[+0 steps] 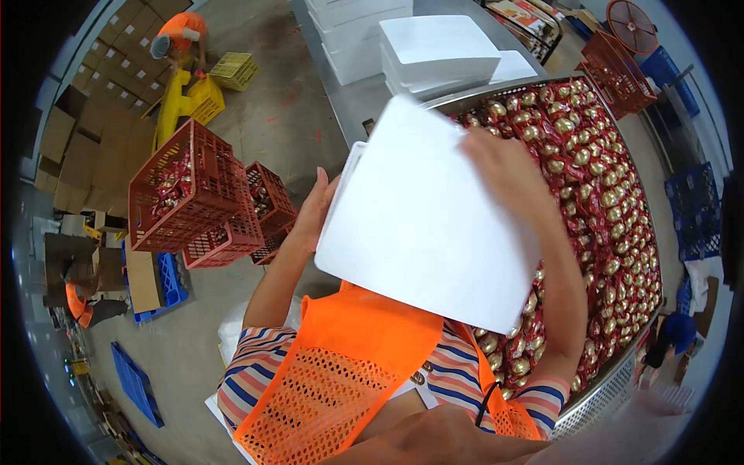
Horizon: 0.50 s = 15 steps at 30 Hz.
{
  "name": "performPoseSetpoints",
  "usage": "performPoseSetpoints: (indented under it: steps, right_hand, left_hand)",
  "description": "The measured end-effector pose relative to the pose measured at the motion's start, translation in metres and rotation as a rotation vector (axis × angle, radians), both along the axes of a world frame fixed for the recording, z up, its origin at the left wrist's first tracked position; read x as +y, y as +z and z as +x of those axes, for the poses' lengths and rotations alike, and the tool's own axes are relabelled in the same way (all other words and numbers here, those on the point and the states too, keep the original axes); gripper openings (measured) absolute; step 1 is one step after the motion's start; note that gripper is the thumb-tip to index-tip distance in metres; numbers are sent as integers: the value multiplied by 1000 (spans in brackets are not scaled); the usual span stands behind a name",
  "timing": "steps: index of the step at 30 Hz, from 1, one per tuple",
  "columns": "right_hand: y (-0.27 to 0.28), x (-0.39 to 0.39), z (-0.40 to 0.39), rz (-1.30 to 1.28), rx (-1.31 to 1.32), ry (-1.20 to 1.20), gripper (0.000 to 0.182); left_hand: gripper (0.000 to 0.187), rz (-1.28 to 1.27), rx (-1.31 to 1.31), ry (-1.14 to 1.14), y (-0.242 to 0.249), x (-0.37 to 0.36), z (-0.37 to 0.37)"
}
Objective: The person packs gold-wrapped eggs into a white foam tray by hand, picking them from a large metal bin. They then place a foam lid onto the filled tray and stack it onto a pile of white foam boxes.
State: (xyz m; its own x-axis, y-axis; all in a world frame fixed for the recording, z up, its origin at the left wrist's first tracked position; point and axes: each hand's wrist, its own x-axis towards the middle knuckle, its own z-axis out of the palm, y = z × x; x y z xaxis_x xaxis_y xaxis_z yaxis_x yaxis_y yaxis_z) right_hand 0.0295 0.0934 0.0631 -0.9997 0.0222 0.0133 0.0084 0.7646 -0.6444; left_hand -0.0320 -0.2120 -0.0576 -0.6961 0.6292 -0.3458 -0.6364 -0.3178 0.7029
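A large white panel with rounded corners (422,225) is held tilted in front of my chest, with another white edge (350,167) showing behind its left side. My left hand (314,211) presses and grips the left edge, its fingers partly hidden behind the panel. On the upper right edge lies my right hand (500,167), blurred by motion, with its fingers bent over the panel. Right of the panel, a metal-rimmed bin (608,399) is filled with gold egg-shaped pieces in red wrapping (593,201).
Stacked white trays (438,43) stand on a metal table (341,101) ahead. Red crates (194,186) with wrapped pieces are stacked at left. A person in an orange vest (184,31) bends near yellow crates (232,71). Another person (77,302) is at far left.
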Motion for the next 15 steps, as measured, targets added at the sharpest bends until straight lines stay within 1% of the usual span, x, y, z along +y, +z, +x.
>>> performPoseSetpoints:
  steps: [1, 2, 4, 5, 7, 8, 10, 11, 13, 14, 15]
  right_hand:
    - [-6, -16, -12, 170, 35, 44, 49]
    - [-14, -29, -23, 341, 70, 85, 50]
    - [-41, -44, -43, 443, 104, 111, 51]
    - [-52, -49, -50, 495, 118, 123, 51]
    - [-64, -59, -52, 495, 143, 97, 48]
    - [-67, -61, -50, 497, 151, 83, 47]
    - [-72, -58, -42, 498, 339, 17, 45]
    - [-74, -54, -36, 499, 429, -25, 44]
    - [-67, -32, -20, 534, 462, -45, 44]
    - [-62, -18, -10, 556, 476, -50, 44]
    - [-59, -6, 5, 499, 389, -103, 55]
  left_hand:
    - [89, -51, 24, -17, 15, 3, 4]
    - [91, -15, 1, -42, 6, -3, 1]
    - [90, 64, -77, -79, 1, -13, -2]
    - [85, 12, -73, -57, -1, -16, -1]
    - [77, -90, -74, -16, -3, -19, 4]
    - [74, -130, -3, -60, -3, -19, 4]
    - [71, -207, 134, -156, 10, -14, 4]
    - [72, -219, 120, -137, 15, -12, 4]
    - [76, -230, 97, -99, 18, -5, 2]
    - [76, -213, 90, -105, 12, -5, 1]
    - [76, -196, 84, -108, 5, -8, 0]
